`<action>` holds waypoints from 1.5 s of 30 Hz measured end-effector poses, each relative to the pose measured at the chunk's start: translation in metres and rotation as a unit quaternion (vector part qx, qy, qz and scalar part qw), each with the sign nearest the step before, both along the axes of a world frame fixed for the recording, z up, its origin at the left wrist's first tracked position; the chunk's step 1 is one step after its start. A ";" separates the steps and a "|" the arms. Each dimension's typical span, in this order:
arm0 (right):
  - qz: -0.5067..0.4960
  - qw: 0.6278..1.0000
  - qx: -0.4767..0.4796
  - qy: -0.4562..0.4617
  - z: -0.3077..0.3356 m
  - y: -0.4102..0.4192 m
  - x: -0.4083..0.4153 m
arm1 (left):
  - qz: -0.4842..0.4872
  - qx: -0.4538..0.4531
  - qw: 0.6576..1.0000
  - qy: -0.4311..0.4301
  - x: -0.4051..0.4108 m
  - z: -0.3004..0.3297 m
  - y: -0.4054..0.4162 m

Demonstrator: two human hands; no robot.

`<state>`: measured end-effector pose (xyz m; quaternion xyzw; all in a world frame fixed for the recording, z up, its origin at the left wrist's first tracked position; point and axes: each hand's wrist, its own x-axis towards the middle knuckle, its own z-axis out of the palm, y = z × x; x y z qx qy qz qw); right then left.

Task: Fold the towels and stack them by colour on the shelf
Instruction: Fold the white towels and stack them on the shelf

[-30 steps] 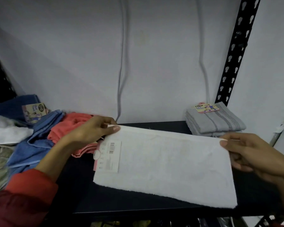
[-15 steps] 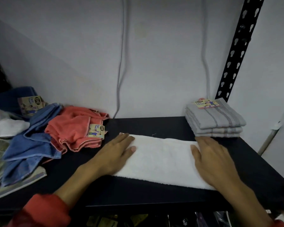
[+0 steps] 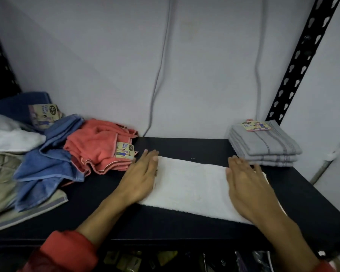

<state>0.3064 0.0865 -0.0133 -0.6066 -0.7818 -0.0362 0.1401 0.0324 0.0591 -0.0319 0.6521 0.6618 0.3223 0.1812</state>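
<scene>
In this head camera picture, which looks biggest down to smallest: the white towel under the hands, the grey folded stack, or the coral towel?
1. White towel, clearly largest, though it lies nearest the camera.
2 and 3. Grey folded stack and crumpled coral towel look about alike; I would not rank them.

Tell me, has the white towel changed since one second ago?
Yes. The white towel was held spread out; now it lies folded into a narrower strip on the shelf, left of the grey stack.
</scene>
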 end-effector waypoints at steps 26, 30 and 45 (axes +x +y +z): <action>-0.007 0.985 -0.172 -0.026 -0.016 -0.005 0.052 | -0.040 -0.100 0.967 0.232 -0.007 -0.011 -0.001; -0.047 0.979 -0.196 -0.023 -0.015 0.004 0.097 | -0.037 -0.098 0.968 0.228 -0.006 -0.011 -0.002; 0.165 0.978 -0.130 -0.010 -0.019 -0.005 -0.091 | -0.036 -0.113 0.966 0.230 -0.006 -0.008 -0.005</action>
